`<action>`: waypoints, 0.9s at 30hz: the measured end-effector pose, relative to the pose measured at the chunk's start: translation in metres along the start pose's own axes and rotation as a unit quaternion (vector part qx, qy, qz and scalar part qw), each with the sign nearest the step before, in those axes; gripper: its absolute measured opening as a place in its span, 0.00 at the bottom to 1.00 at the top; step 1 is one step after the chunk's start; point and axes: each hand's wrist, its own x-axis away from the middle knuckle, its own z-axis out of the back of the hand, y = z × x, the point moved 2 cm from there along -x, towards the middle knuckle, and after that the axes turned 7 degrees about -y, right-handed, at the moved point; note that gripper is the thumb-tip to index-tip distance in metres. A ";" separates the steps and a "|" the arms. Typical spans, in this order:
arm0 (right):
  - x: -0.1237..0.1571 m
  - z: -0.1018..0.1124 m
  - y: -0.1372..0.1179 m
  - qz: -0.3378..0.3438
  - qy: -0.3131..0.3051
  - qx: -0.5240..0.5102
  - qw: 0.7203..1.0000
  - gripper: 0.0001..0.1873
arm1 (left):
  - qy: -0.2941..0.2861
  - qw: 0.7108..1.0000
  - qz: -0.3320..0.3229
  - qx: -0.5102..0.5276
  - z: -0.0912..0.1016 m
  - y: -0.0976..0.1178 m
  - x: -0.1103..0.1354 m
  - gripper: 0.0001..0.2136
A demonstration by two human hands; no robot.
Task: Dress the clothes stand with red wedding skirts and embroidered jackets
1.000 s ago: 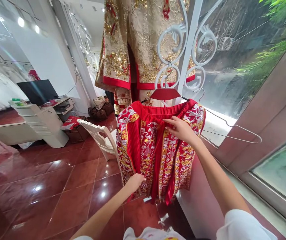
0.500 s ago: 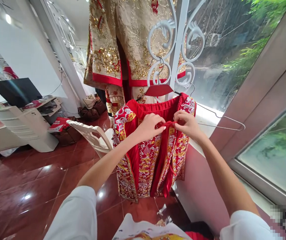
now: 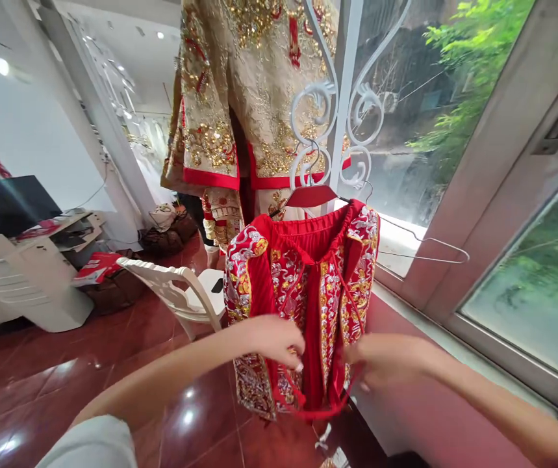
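A red skirt (image 3: 330, 305), embroidered in silver and gold, hangs by its gathered waistband from a dark red hanger (image 3: 312, 195). Two thin lengths of red cord (image 3: 351, 296) run from the front of the waistband down toward my hands. My left hand (image 3: 276, 341) is closed in front of the skirt's left panels, with cord running into its curled fingers. On the other side my right hand (image 3: 380, 357) is smeared by motion, its fingers closed where the other length arrives. Below both hands the cord's loose part sags in a blurred loop.
Behind hangs a cream and gold embroidered jacket (image 3: 264, 130) with red trim. A white chair (image 3: 181, 289) holding a dark phone (image 3: 217, 285) stands left. An empty wire hanger (image 3: 425, 240) juts out by the window. White scraps (image 3: 323, 437) lie on the tiled floor.
Both hands have dropped from the waistband and spread apart, drawing the red cord downward. The bunched cord at the waistband has opened into two hanging lengths. The view has shifted slightly.
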 end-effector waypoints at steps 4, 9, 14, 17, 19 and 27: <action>-0.037 0.071 0.005 -0.019 0.254 -0.124 0.959 0.12 | 0.314 0.942 0.078 -0.083 0.081 -0.026 -0.013 0.12; -0.098 0.071 0.010 -0.154 0.420 -0.112 0.888 0.09 | 0.295 0.917 0.202 -0.179 0.090 -0.055 -0.035 0.06; -0.104 0.062 -0.001 -0.163 0.441 -0.066 0.880 0.11 | 0.258 0.948 0.152 -0.110 0.082 -0.062 -0.017 0.09; -0.093 0.070 -0.009 -0.126 0.455 -0.081 0.878 0.11 | 0.275 0.953 0.114 -0.053 0.087 -0.060 -0.006 0.11; -0.089 0.067 -0.011 -0.097 0.448 -0.162 0.874 0.12 | 0.284 0.954 0.096 -0.027 0.091 -0.059 -0.001 0.12; -0.098 -0.048 -0.001 -0.136 0.240 -0.293 0.916 0.14 | 0.242 0.958 0.140 -0.062 0.085 -0.051 0.033 0.12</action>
